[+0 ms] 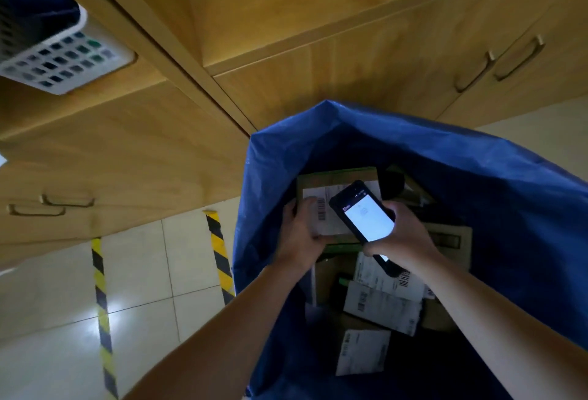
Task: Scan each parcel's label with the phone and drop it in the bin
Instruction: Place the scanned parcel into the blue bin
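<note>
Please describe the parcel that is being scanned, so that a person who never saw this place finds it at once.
Look into the big blue sack before the wooden cabinets. There the left hand grips a brown cardboard parcel, with the phone in the right hand over its white label. The other parcels lie deeper, untouched.

Wooden cabinets (350, 49), metal handles (471, 72); yellow-black hazard tape (219, 250) on white tiled floor (136, 272).

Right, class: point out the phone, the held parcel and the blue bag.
phone (369, 219): head view, on its lit screen.
held parcel (327, 224): head view, on its white label.
blue bag (493, 183): head view, on its far inner wall.
</note>
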